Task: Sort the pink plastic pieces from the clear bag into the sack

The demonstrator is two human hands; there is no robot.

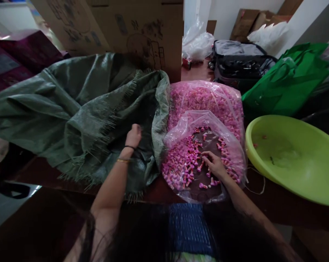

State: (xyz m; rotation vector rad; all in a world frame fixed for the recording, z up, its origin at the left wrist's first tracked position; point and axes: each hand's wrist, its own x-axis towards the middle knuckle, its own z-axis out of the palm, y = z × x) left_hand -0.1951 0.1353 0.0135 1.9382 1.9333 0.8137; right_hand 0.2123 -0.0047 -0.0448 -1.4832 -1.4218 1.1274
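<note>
Over the dark mouth of a green woven sack (pixel 71 94), my left hand (pixel 134 137) is curled closed. Its fingertips are slightly blurred, and whatever they hold is hidden. My right hand (pixel 215 165) reaches into the mouth of a clear plastic bag (pixel 197 122), its thumb and fingers a little apart. Just beside those fingertips lie small pink plastic pieces (pixel 191 158), with broad heads and narrow, reddish stems. Many more pink pieces fill the bag behind and to both sides. A few lie loose on the dark surface showing inside the bag's opening.
A lime-green basin (pixel 295 160) stands at the right with a few small bits inside. Behind it are a green bag (pixel 290 80) and an open black suitcase (pixel 241 62). A large cardboard box (pixel 142 32) rises behind the sack. Purple boxes (pixel 25 54) stand far left.
</note>
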